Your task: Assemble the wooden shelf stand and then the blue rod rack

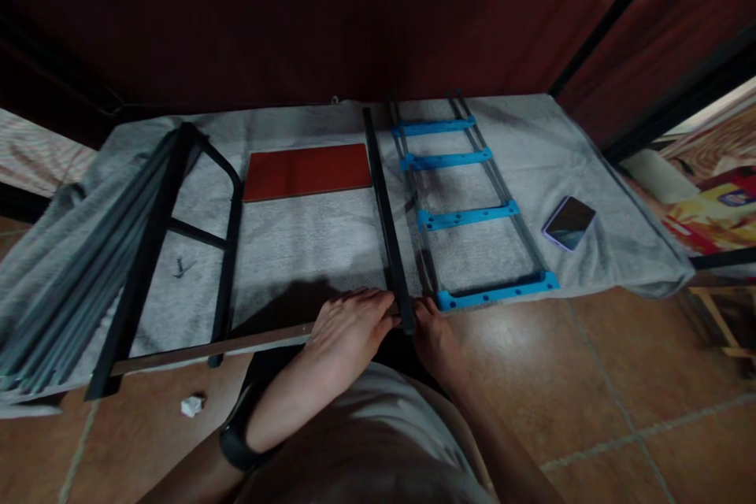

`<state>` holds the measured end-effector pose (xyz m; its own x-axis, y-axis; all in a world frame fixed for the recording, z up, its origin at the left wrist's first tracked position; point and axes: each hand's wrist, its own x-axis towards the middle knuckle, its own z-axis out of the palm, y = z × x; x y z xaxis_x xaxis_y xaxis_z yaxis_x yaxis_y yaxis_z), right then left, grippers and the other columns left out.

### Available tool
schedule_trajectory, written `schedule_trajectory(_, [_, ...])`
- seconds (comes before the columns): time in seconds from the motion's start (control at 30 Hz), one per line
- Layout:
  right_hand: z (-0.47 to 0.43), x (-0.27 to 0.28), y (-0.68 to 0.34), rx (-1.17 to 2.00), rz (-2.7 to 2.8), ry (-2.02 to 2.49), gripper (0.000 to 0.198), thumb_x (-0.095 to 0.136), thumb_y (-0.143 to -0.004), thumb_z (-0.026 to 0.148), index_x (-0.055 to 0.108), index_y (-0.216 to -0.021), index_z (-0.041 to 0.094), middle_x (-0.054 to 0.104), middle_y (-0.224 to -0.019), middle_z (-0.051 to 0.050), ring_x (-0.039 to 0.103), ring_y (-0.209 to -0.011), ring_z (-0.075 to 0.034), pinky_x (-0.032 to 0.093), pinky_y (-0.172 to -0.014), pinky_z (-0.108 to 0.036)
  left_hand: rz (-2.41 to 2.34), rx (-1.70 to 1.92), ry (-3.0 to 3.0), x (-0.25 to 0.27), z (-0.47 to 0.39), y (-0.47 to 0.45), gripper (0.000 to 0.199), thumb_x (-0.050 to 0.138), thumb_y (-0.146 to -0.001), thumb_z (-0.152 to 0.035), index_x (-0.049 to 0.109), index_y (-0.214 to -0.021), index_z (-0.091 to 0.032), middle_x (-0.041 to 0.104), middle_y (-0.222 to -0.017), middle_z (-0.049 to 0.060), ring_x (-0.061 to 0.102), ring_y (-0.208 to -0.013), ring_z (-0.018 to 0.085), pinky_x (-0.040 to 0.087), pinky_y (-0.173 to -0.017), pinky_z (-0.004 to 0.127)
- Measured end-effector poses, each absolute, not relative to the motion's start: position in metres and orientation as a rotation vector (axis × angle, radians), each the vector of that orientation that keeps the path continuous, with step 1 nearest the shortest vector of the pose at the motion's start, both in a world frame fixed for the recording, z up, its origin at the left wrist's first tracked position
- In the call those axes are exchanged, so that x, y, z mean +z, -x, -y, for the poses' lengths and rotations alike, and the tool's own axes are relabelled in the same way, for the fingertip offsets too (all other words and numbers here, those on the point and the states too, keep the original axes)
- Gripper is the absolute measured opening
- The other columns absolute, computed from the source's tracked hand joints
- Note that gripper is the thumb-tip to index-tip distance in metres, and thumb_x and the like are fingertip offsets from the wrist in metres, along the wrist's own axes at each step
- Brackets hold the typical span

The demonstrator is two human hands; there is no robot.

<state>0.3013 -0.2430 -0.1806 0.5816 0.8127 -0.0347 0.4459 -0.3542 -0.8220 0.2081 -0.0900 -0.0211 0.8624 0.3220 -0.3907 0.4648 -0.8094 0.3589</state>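
My left hand [348,335] is closed over the end of a narrow brown board [236,344], its fingertips against a black metal bar [387,220]. On the other side of that bar, my right hand [435,337] has its fingers curled at the bar's near end; the fingertips are partly hidden. At its far end, the board meets a black frame [154,252] with a curved side piece and a crossbar. Between the frame and the bar lies a flat orange-red panel [307,172]. Just right of my right hand is a rack of blue crosspieces [499,291] on thin grey rods.
A bundle of grey tubes [88,276] lies at the left on the grey cloth [520,114]. A phone [568,223] rests at the right. Small dark pieces [182,268] lie inside the frame. Crumpled white paper [192,405] is on the tiled floor. A dark red panel [295,16] stands behind.
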Motion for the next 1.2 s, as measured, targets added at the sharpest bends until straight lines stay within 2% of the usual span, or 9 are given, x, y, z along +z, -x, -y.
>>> schedule_trajectory(0.3, [0.234, -0.192, -0.305, 0.496, 1.008, 2.069, 0.027, 0.040, -0.089, 0.009, 0.062, -0.104, 0.018, 0.060, -0.102, -0.011, 0.059, -0.091, -0.020, 0.050, -0.080, -0.033, -0.572, -0.462, -2.518, -0.013, 0.084, -0.215, 0.016, 0.049, -0.091, -0.023, 0.064, -0.085, -0.024, 0.071, -0.094, -0.001, 0.067, -0.090, 0.019, 0.041, -0.069, 0.027])
schedule_trajectory(0.43, [0.233, -0.200, -0.307, 0.494, 0.928, 1.981, 0.018, 0.046, -0.086, 0.012, 0.062, -0.085, 0.020, 0.060, -0.088, -0.007, 0.057, -0.083, -0.018, 0.047, -0.075, -0.030, -0.597, -0.456, -2.501, -0.010, 0.080, -0.212, 0.017, 0.049, -0.090, -0.022, 0.065, -0.088, -0.024, 0.071, -0.094, 0.000, 0.067, -0.088, 0.019, 0.040, -0.069, 0.027])
schedule_trajectory(0.6, [0.230, -0.204, -0.303, 0.633, 0.689, 1.741, 0.009, 0.054, -0.084, 0.021, 0.062, -0.081, 0.020, 0.063, -0.081, -0.003, 0.058, -0.078, -0.017, 0.047, -0.072, -0.030, -0.557, -0.422, -2.489, -0.010, 0.078, -0.210, 0.017, 0.048, -0.090, -0.022, 0.065, -0.090, -0.024, 0.071, -0.094, 0.001, 0.066, -0.089, 0.019, 0.041, -0.070, 0.027])
schedule_trajectory(0.73, [0.228, -0.203, -0.298, 0.799, 0.497, 1.595, 0.018, 0.057, -0.085, 0.035, 0.065, -0.088, 0.019, 0.064, -0.082, -0.003, 0.059, -0.072, -0.017, 0.050, -0.064, -0.029, -0.569, -0.452, -2.505, -0.007, 0.078, -0.210, 0.017, 0.048, -0.088, -0.021, 0.064, -0.087, -0.023, 0.070, -0.092, 0.001, 0.066, -0.086, 0.019, 0.040, -0.069, 0.027])
schedule_trajectory(0.87, [0.228, -0.204, -0.294, 0.808, 0.466, 1.599, 0.026, 0.056, -0.086, 0.043, 0.065, -0.089, 0.018, 0.062, -0.075, -0.002, 0.057, -0.065, -0.015, 0.049, -0.060, -0.027, -0.570, -0.472, -2.507, -0.004, 0.078, -0.210, 0.016, 0.048, -0.088, -0.021, 0.064, -0.085, -0.023, 0.070, -0.094, 0.001, 0.066, -0.087, 0.019, 0.041, -0.070, 0.026])
schedule_trajectory(1.03, [0.231, -0.203, -0.292, 0.759, 0.563, 1.765, 0.028, 0.049, -0.092, 0.043, 0.060, -0.083, 0.020, 0.056, -0.063, 0.001, 0.053, -0.057, -0.013, 0.042, -0.056, -0.024, -0.568, -0.458, -2.522, -0.007, 0.079, -0.208, 0.018, 0.047, -0.089, -0.022, 0.064, -0.090, -0.024, 0.070, -0.096, 0.001, 0.066, -0.091, 0.019, 0.041, -0.072, 0.027])
schedule_trajectory(1.2, [0.230, -0.196, -0.292, 0.610, 0.707, 1.968, 0.030, 0.042, -0.096, 0.039, 0.054, -0.074, 0.022, 0.054, -0.064, 0.000, 0.048, -0.056, -0.012, 0.037, -0.057, -0.025, -0.557, -0.450, -2.528, -0.006, 0.079, -0.208, 0.017, 0.047, -0.089, -0.023, 0.064, -0.087, -0.023, 0.070, -0.095, 0.002, 0.066, -0.089, 0.019, 0.041, -0.071, 0.027])
